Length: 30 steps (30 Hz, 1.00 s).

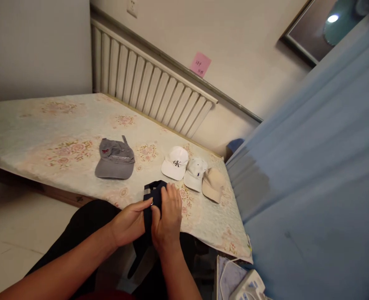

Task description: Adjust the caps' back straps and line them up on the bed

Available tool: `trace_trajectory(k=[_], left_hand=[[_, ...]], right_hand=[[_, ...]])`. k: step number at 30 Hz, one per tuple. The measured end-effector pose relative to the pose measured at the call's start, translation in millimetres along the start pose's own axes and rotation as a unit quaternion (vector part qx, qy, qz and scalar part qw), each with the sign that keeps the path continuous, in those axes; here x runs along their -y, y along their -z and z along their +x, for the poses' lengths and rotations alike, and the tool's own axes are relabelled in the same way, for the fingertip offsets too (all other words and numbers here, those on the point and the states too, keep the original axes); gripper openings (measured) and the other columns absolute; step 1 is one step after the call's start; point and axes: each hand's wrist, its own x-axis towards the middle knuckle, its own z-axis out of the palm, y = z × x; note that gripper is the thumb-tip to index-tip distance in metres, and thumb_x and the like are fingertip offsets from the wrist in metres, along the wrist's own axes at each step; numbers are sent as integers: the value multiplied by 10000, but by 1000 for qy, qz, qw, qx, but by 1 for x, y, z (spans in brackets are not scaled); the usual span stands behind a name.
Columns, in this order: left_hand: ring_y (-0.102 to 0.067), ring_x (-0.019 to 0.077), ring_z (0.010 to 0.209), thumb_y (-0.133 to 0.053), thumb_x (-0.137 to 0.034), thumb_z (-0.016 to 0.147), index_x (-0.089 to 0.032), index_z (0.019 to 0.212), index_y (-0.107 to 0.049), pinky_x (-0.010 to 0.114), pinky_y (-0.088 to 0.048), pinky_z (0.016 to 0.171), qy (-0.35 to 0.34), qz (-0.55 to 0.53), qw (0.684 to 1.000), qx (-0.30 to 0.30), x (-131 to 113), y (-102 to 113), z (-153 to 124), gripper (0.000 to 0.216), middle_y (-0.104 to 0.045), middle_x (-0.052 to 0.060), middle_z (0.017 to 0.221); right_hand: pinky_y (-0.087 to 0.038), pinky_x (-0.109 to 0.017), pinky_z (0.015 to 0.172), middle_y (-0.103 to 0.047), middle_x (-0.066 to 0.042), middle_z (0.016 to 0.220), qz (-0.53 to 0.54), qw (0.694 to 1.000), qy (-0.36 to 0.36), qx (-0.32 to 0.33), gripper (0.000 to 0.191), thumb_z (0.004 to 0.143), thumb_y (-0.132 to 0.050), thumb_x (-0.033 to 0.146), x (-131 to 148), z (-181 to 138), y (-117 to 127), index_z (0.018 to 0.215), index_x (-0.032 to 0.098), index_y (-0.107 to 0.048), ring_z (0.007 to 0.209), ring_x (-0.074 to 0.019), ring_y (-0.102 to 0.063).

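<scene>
Both hands grip a dark navy cap [153, 195] over my lap, just off the near edge of the bed. My left hand [131, 221] holds its left side with the thumb laid on the fabric. My right hand [168, 216] wraps round the other side, fingers together over the crown. A strap hangs from the cap's underside. On the bed beyond lie a grey cap [115, 160] to the left, and to the right a white cap with black letters [175, 163], a white cap with a small dark emblem [195, 174] and a beige cap [213, 185].
The caps rest on a bed with a floral cover [78, 121]. Behind it stand a white radiator [149, 79] and a wall with a pink note [200, 64]. A blue curtain [309, 166] hangs on the right. A white corded device [249, 287] sits at lower right.
</scene>
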Motion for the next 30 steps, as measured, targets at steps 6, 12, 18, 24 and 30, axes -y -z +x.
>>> trace_trajectory(k=[6, 12, 18, 24, 30], left_hand=[[-714, 217, 923, -472, -341, 962, -144, 1175, -658, 331, -479, 923, 31, -20, 999, -31, 0, -5, -4, 345, -765, 86, 933], [-662, 241, 1083, -523, -264, 940, -158, 1255, -621, 363, -409, 1038, -12, -17, 1000, 2, 2, -4, -5, 347, -742, 96, 1074], [-684, 237, 1029, -542, -215, 925, -139, 1216, -647, 363, -453, 1007, -23, -18, 1000, -6, 2, -3, -3, 318, -750, 104, 1036], [-712, 216, 933, -541, -167, 914, -133, 1142, -664, 337, -524, 911, -56, -10, 996, -70, -2, -7, -5, 261, -757, 95, 980], [-732, 198, 834, -609, -173, 876, -152, 1028, -683, 285, -554, 803, -40, -12, 995, -90, -5, -4, -6, 170, -761, 61, 852]], right_hand=[[-287, -523, 1162, -531, -153, 1409, -27, 997, 75, 19, 465, 957, -468, 350, 14, 3, -4, 1347, 96, -488, 1438, -264, -306], [-315, -529, 1142, -484, -179, 1444, -26, 999, 9, 44, 492, 956, -456, 320, -1, -4, -4, 1387, 82, -443, 1444, -262, -292], [-355, -530, 1119, -453, -185, 1465, -16, 999, -12, 37, 503, 953, -453, 306, -1, -10, -3, 1407, 92, -419, 1439, -263, -299], [-329, -548, 1132, -444, -181, 1473, -19, 999, 8, 48, 514, 958, -454, 350, 9, -13, -6, 1402, 95, -421, 1452, -280, -271], [-338, -550, 1127, -445, -183, 1473, -19, 998, 35, 51, 538, 958, -447, 368, 17, -15, -5, 1415, 89, -403, 1462, -292, -245]])
